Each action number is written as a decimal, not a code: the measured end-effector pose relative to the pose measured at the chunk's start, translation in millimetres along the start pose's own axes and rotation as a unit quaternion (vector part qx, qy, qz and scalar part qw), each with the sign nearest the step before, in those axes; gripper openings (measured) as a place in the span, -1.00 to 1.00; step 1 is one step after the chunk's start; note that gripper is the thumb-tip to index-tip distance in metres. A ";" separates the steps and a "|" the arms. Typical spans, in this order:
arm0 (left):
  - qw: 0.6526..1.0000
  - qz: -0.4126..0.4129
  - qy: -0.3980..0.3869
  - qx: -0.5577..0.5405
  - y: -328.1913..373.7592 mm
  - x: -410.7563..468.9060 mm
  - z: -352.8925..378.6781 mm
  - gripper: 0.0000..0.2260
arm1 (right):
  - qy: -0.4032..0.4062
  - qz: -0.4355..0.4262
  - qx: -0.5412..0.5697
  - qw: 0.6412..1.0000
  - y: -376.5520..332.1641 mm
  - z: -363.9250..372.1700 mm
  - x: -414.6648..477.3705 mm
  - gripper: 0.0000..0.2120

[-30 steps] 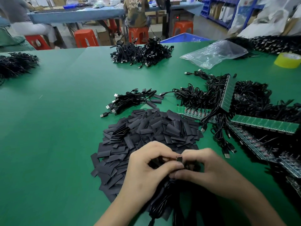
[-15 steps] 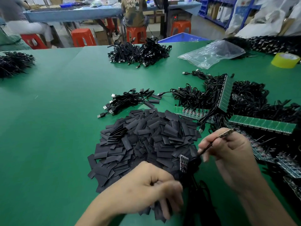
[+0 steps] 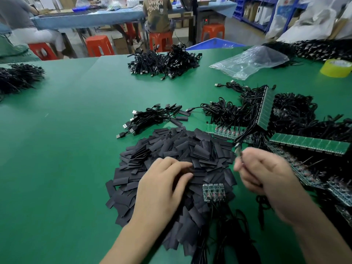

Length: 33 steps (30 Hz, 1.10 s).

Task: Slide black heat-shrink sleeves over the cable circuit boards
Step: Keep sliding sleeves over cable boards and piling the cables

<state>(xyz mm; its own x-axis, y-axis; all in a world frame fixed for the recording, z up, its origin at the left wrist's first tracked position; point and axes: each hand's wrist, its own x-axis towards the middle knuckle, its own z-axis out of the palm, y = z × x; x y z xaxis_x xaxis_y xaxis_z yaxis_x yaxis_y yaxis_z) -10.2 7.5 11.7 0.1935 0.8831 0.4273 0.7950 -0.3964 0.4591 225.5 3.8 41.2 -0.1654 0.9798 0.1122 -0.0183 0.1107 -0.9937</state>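
So, starting from the left: our left hand [image 3: 163, 187] is resting on the heap of black heat-shrink sleeves [image 3: 181, 147], fingers bent down onto them and thumb close to the forefinger. Whether they're actually nipping a sleeve, we can't tell. Just right of that hand, a short strip of circuit boards [image 3: 213, 192] is lying on the heap's near edge, its black wires trailing toward us. Our right hand [image 3: 266, 172] is hovering over the green table [image 3: 66, 149] — a bit blurred, fingers curled, pinching a thin black cable [image 3: 238, 149] near its plug end. Further right, green board panels [image 3: 308, 143] are sitting among tangled cables — and a yellow tape roll [image 3: 336, 68] is sitting way back.
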 end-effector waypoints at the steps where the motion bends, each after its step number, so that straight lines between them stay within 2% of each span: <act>1: 1.000 0.000 0.000 0.022 -1.2 2.4 3.0 -0.82 | -0.010 -0.005 -0.077 0.997 2.3 4.4 -0.2 -0.67; 4: 0.998 -0.006 -0.009 0.066 -2.0 8.2 9.9 -0.79 | -0.022 -0.032 -0.258 0.965 13.7 19.8 -1.3 -0.74; 7: 0.996 -0.010 -0.017 0.084 -3.8 10.1 10.8 -0.78 | -0.031 -0.018 -0.307 0.951 23.6 29.9 -2.8 -0.75; 14: 0.998 -0.013 0.004 0.068 -7.1 7.0 10.1 -0.84 | 0.024 -0.010 -0.289 0.957 33.5 32.7 -0.1 -0.80; 22: 0.995 -0.066 0.034 -0.061 -9.8 1.6 7.2 -0.92 | 0.072 -0.018 -0.276 0.958 40.8 35.8 1.9 -0.81; 27: 0.992 -0.018 0.022 -0.127 -13.0 -3.6 3.6 -0.84 | 0.065 -0.006 -0.250 0.966 43.5 38.4 3.2 -0.88; 33: 0.983 0.028 0.013 -0.179 -15.6 -5.7 2.2 -0.84 | 0.074 -0.017 -0.248 0.966 44.4 39.9 1.5 -0.85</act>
<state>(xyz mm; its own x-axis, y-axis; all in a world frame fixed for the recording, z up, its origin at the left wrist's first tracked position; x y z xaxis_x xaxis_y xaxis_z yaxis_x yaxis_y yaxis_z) -22.4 9.2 0.4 0.2124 0.8522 0.4782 0.5294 -0.5117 0.6767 185.1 3.5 -2.8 -0.0295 0.9833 0.1794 0.4588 0.1728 -0.8716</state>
